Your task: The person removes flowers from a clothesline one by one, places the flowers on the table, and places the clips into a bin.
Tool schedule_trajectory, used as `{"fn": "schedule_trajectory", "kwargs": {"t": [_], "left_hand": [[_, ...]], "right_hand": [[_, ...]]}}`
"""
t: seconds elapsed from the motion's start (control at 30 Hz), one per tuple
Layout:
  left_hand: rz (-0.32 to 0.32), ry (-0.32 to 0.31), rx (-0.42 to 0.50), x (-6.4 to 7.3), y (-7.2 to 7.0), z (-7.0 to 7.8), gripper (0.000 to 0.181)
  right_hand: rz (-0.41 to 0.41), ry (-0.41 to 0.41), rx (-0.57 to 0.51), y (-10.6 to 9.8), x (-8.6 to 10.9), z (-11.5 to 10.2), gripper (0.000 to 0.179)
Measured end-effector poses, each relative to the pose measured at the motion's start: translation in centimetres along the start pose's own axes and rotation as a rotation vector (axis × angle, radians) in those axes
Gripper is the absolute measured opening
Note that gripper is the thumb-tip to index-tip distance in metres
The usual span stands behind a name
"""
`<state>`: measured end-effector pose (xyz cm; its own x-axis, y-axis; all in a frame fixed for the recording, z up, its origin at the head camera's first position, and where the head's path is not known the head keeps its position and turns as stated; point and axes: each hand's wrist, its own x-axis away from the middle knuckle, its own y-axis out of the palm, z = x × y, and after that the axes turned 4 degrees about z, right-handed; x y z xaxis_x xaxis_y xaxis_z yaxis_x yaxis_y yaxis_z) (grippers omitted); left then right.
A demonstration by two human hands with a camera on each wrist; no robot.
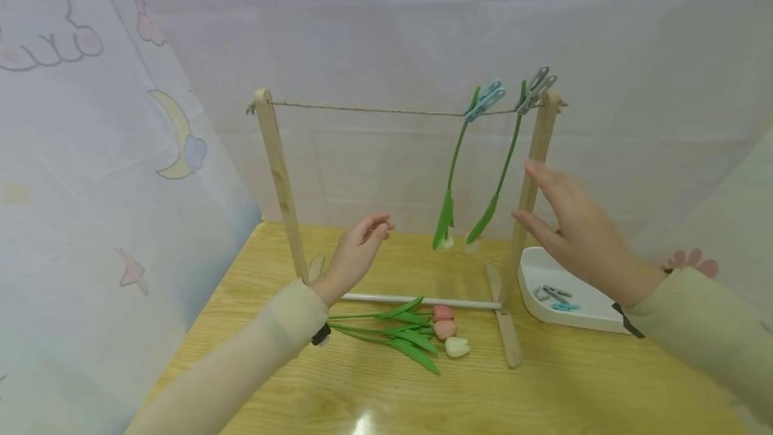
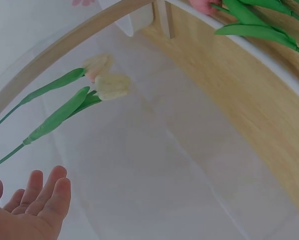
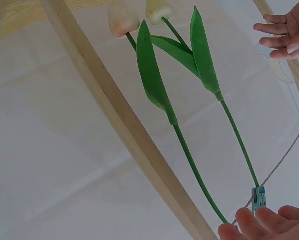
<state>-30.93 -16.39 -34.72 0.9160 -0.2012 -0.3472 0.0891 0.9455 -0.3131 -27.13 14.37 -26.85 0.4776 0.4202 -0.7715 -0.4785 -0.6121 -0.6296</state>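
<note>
Two tulips hang head down from a string [image 1: 362, 110] tied between wooden posts. A blue clothespin [image 1: 485, 101] clips the white tulip [image 2: 112, 86] to the string; a grey clothespin [image 1: 536, 90] clips the pale pink tulip [image 3: 123, 19] nearer the right post. My left hand [image 1: 356, 252] is raised in front of the frame, fingers loosely bent, holding nothing. My right hand [image 1: 588, 240] is held up before the right post [image 1: 531, 180], thumb and fingers apart with nothing between them. Both hands are apart from the hanging flowers.
On the wooden table [image 1: 374, 395] lie several tulips, including a white tulip [image 1: 457, 347] and a pink tulip [image 1: 443, 314], by the frame's white bottom bar [image 1: 465, 303]. A white tray [image 1: 580, 317] at right holds grey clothespins [image 1: 555, 293] and a blue clothespin [image 1: 565, 307].
</note>
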Motion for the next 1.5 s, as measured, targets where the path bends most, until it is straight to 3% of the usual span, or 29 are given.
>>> {"fn": "schedule_trajectory", "kwargs": {"t": [0.2,0.53,0.63,0.73,0.97,1.27,1.5], "left_hand": [[-0.016,0.019,-0.016,-0.5,-0.1,0.5,0.037],[-0.04,0.033,-0.036,-1.2,0.2,0.8,0.039],[-0.042,0.034,-0.04,-1.4,0.4,1.0,0.039],[-0.045,0.028,-0.061,-1.6,0.6,1.3,0.04],[-0.072,0.001,-0.096,-1.9,1.1,1.8,0.041],[-0.086,0.031,-0.126,-2.1,1.9,2.1,0.042],[-0.093,0.052,-0.174,-2.6,2.4,2.6,0.043]], "right_hand": [[0.049,-0.047,0.037,0.1,-1.2,-0.4,0.075],[0.028,-0.097,0.037,0.1,-3.6,-0.5,0.068],[0.02,-0.084,0.034,0.1,-4.3,-0.5,0.061],[0.007,-0.055,0.033,0.2,-4.8,-0.6,0.072],[-0.017,0.005,0.011,0.1,-5.6,-0.6,0.069],[-0.008,-0.023,0.02,-0.4,-6.6,-0.2,0.065],[-0.024,0.009,0.02,-0.5,-7.6,-0.2,0.063]]}}
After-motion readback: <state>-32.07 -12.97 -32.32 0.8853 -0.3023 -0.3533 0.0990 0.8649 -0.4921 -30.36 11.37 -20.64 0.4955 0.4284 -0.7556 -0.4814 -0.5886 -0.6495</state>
